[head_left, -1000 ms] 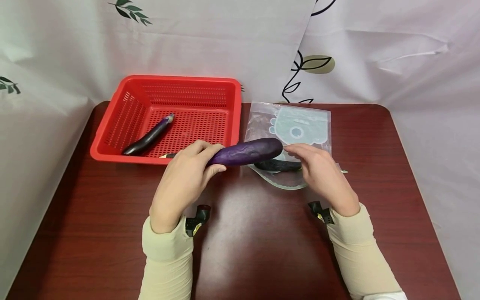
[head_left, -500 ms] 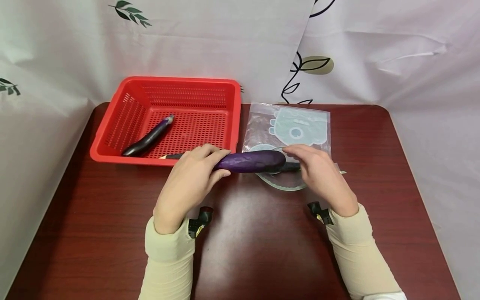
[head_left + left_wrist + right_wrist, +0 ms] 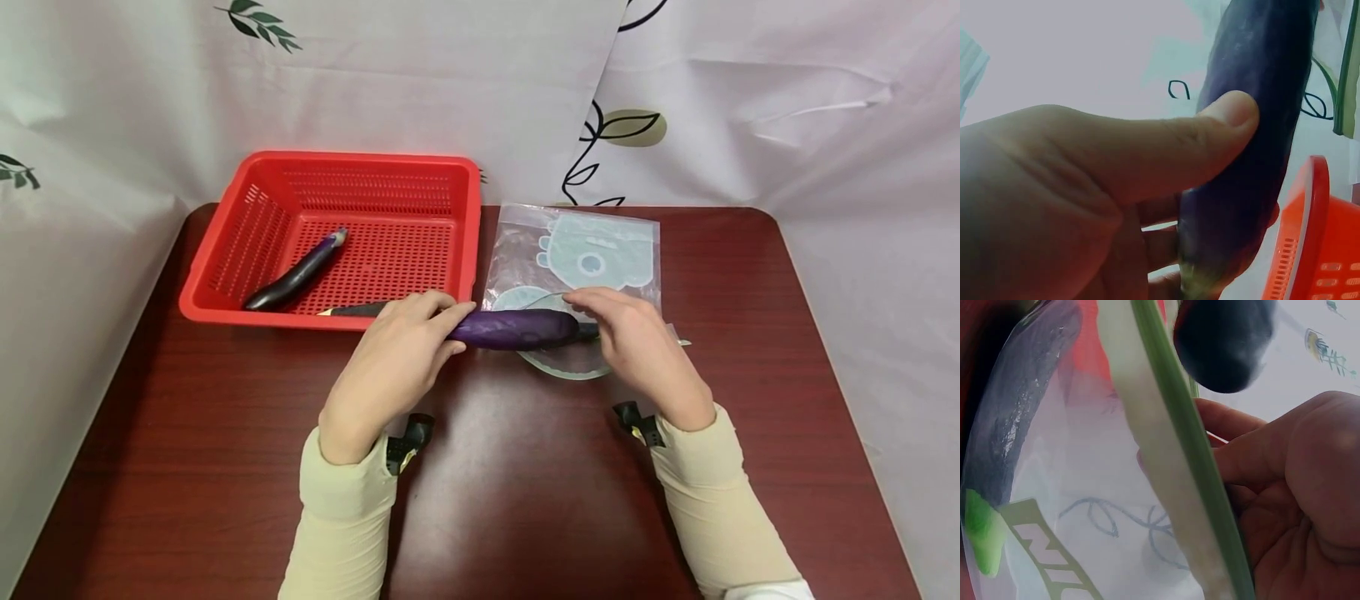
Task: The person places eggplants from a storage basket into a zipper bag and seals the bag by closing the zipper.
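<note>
My left hand (image 3: 393, 367) grips a purple eggplant (image 3: 517, 329) near one end, its thumb across the skin in the left wrist view. The eggplant lies level, its blunt end toward my right hand (image 3: 648, 350). That hand holds the rim of a clear zip bag (image 3: 592, 254) with a pale printed pattern; the bag's green strip (image 3: 1175, 406) runs beside the fingers in the right wrist view. Inside the bag lies another dark eggplant (image 3: 1016, 406) with a green stem end. The held eggplant's blunt end (image 3: 1225, 344) shows near the bag's mouth.
At the back left stands a red perforated basket (image 3: 191, 292). One eggplant (image 3: 296, 275) rests inside it, and a second dark one (image 3: 360, 309) shows at its front wall, partly hidden by my left hand. A patterned white cloth (image 3: 375, 75) hangs behind the brown table (image 3: 510, 500).
My left hand has moved right and slightly down with the eggplant, bringing its blunt end over the bag's mouth. My right hand stays nearly in place at the bag.
</note>
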`<action>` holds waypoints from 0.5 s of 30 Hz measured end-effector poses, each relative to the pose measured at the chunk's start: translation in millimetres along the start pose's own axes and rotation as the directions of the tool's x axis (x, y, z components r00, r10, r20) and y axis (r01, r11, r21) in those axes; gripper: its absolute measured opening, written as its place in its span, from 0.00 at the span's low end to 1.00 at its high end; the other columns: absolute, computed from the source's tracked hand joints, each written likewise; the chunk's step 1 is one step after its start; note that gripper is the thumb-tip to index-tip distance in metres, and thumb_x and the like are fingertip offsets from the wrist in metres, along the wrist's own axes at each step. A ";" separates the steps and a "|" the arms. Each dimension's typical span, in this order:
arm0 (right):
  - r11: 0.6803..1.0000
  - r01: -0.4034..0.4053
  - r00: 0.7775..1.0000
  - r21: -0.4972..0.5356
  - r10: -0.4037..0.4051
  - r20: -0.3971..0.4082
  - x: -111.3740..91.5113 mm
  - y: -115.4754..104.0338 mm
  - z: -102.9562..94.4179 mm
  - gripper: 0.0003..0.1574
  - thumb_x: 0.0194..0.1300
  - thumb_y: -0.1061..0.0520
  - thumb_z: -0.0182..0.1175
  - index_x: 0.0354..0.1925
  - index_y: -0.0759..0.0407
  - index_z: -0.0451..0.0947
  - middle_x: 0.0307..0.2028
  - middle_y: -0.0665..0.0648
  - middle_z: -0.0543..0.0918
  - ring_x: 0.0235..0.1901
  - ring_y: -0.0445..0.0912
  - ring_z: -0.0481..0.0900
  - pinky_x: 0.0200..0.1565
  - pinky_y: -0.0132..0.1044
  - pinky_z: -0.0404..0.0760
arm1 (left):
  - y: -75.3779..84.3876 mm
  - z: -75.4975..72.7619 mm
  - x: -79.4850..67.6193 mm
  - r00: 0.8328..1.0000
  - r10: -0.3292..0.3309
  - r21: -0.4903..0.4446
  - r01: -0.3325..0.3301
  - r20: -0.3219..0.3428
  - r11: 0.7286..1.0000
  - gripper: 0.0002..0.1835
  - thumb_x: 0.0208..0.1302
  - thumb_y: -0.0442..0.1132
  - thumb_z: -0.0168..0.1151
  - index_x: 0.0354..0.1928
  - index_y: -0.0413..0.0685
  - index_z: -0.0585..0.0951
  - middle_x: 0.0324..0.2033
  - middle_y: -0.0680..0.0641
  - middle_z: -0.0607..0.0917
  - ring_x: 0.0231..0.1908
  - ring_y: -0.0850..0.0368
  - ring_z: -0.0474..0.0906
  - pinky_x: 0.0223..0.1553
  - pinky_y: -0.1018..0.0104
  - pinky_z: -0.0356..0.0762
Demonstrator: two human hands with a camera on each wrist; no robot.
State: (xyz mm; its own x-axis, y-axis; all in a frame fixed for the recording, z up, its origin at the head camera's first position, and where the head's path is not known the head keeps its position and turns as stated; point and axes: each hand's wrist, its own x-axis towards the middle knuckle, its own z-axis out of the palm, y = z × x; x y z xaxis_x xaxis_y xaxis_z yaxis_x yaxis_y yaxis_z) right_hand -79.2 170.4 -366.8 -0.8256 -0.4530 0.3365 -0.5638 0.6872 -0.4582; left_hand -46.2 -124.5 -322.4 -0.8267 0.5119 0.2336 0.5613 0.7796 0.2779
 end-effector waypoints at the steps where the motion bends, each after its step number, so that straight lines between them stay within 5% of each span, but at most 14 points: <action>1: 1.000 0.000 1.000 -0.001 0.000 0.000 0.2 -0.2 -0.2 0.23 0.67 0.74 0.51 0.55 0.63 0.83 0.53 0.58 0.85 0.55 0.53 0.82 0.56 0.52 0.78 | 0.2 0.3 0.2 1.000 0.002 0.004 -0.002 0.001 1.000 0.23 0.64 0.37 0.69 0.61 0.41 0.80 0.51 0.44 0.81 0.52 0.46 0.77 0.56 0.50 0.71; 15: 1.000 0.001 1.000 0.007 -0.001 0.009 1.0 -1.5 -1.3 0.24 0.67 0.75 0.51 0.55 0.63 0.82 0.53 0.59 0.85 0.54 0.53 0.82 0.55 0.52 0.79 | 9.6 5.1 6.8 0.998 -0.026 -0.001 0.026 0.053 1.000 0.21 0.62 0.37 0.71 0.56 0.40 0.81 0.51 0.44 0.83 0.52 0.46 0.78 0.55 0.52 0.72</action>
State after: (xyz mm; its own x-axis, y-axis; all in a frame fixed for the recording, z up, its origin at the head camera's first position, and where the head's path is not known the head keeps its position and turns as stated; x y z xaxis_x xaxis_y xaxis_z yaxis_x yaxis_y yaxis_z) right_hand -79.1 169.6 -364.7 -0.8253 -0.4588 0.3293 -0.5646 0.6831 -0.4633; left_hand -46.6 -111.6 -322.9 -0.8417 0.5102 0.1768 0.5400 0.7919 0.2851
